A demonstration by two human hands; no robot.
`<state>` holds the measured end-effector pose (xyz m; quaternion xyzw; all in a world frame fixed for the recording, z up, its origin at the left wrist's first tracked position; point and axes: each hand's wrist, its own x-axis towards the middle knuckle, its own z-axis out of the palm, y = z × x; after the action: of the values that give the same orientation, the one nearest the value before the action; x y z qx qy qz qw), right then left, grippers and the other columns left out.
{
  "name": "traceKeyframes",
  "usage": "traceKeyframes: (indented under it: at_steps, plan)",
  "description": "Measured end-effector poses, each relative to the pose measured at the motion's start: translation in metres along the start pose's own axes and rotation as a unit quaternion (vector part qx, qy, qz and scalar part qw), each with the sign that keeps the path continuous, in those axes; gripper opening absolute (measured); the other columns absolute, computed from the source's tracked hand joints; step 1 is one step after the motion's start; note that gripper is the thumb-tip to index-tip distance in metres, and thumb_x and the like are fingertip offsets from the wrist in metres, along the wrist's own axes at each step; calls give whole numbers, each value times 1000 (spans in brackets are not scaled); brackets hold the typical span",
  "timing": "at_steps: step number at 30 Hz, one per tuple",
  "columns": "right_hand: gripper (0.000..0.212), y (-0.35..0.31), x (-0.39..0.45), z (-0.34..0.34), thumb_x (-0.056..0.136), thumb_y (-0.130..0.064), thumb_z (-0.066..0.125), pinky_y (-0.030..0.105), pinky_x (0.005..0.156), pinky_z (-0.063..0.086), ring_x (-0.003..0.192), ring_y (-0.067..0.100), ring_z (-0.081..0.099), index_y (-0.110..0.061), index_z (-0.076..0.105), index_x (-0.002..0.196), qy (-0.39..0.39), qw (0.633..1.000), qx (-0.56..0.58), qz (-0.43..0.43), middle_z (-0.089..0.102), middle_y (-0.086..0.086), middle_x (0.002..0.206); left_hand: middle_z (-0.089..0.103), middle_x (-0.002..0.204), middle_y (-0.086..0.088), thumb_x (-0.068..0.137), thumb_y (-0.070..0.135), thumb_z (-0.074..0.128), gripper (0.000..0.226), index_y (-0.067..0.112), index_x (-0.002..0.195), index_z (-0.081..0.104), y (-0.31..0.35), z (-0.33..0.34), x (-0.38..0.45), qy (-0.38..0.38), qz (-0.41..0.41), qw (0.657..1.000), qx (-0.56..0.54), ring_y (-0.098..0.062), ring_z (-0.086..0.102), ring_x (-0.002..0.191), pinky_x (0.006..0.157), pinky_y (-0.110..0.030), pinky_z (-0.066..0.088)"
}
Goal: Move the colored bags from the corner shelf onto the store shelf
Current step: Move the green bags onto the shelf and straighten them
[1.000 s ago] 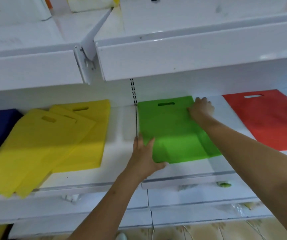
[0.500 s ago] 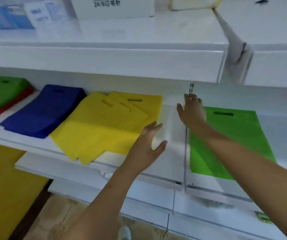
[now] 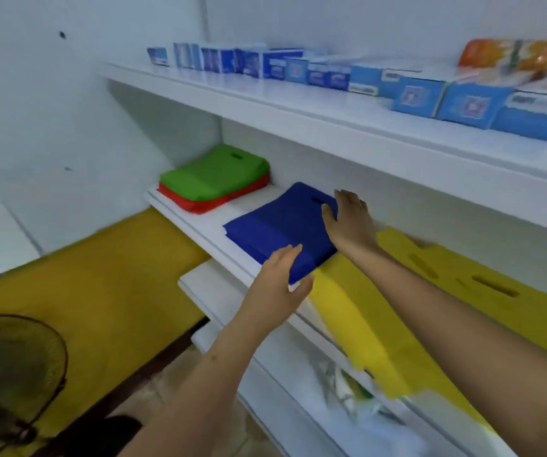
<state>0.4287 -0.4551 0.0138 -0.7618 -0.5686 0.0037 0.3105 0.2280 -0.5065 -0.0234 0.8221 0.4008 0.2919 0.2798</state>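
A stack of dark blue bags (image 3: 275,225) lies flat on the white corner shelf (image 3: 196,222). My left hand (image 3: 278,278) rests with straight fingers on the stack's near corner, its thumb spread past the edge. My right hand (image 3: 348,222) lies flat on the stack's right side, beside the handle slot. Further left on the same shelf, a green stack of bags (image 3: 213,173) sits on a red stack of bags (image 3: 199,204). Yellow bags (image 3: 358,311) lie spread out to the right, partly under my right forearm.
The shelf above carries a row of blue boxes (image 3: 414,94) and an orange packet (image 3: 509,57). A dark fan (image 3: 11,374) stands at the lower left before a yellow wall panel (image 3: 100,291). Lower white shelves (image 3: 298,407) hold some clear wrapped items.
My view has swung left from the green bag on the store shelf to the corner shelf. Both hands left the green bag and now rest on the blue stack.
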Motion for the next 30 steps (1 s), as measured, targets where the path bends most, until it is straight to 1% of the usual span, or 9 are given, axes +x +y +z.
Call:
traceKeyframes:
  at_steps: [3, 7, 13, 15, 18, 21, 25, 27, 30]
  plan:
    - [56, -52, 35, 38, 101, -41, 37, 41, 112, 33, 137, 27, 32, -11, 34, 148, -24, 999, 28, -8, 35, 8, 152, 33, 158, 4, 98, 43, 55, 63, 23, 154, 32, -44, -43, 12, 18, -38, 999, 20, -10, 28, 145, 118, -27, 29]
    - [55, -98, 75, 91, 101, -39, 36, 40, 110, 34, 138, 27, 32, -10, 32, 148, -62, 998, 29, -17, 34, 9, 153, 36, 156, 6, 99, 46, 52, 61, 24, 153, 33, -97, -87, 31, 51, -83, 994, 41, -16, 45, 133, 111, -27, 37]
    - [56, -139, 150, 162, 99, -41, 42, 44, 102, 42, 130, 29, 41, -8, 38, 143, -72, 997, 15, -33, 41, 12, 146, 39, 154, 1, 100, 45, 50, 58, 19, 151, 37, -167, -135, 92, 91, -109, 988, 67, -15, 38, 138, 111, -28, 34]
    - [57, -144, 181, 194, 97, -42, 46, 46, 102, 43, 128, 31, 43, -6, 40, 140, -81, 996, 15, -45, 45, 14, 142, 43, 151, -1, 100, 45, 51, 57, 18, 149, 40, -198, -150, 123, 99, -114, 985, 85, -16, 40, 137, 107, -25, 32]
    - [66, -146, 223, 240, 93, -47, 50, 48, 104, 42, 129, 34, 43, -3, 36, 141, -111, 993, -14, -49, 43, 17, 143, 44, 151, -3, 99, 48, 50, 59, 18, 149, 41, -243, -171, 168, 108, -142, 979, 96, -19, 42, 137, 110, -33, 38]
    - [79, -145, 259, 269, 92, -48, 53, 47, 110, 34, 139, 34, 30, -5, 21, 150, -132, 988, -70, -27, 27, 17, 154, 42, 153, -5, 99, 45, 52, 59, 16, 149, 41, -280, -190, 207, 103, -160, 975, 115, -20, 37, 141, 112, -37, 35]
    - [78, -139, 287, 282, 93, -43, 55, 43, 114, 22, 142, 34, 25, -4, 19, 151, -117, 987, -109, 13, 27, 18, 155, 41, 153, -10, 98, 43, 55, 61, 11, 149, 41, -327, -211, 256, 98, -167, 970, 146, -24, 33, 142, 116, -39, 30]
    - [76, -132, 293, 284, 95, -41, 53, 38, 115, 18, 144, 32, 21, -3, 19, 151, -134, 984, -115, 29, 24, 17, 156, 37, 155, -12, 97, 43, 55, 65, 10, 150, 37, -347, -216, 277, 79, -162, 970, 165, -27, 30, 144, 118, -42, 28]
    - [83, -119, 301, 296, 92, -55, 51, 42, 117, 18, 144, 31, 19, -8, 19, 152, -133, 974, -180, 33, 24, 12, 158, 24, 162, -15, 97, 47, 54, 75, 8, 155, 26, -377, -224, 310, 43, -151, 965, 209, -30, 18, 150, 121, -46, 22]
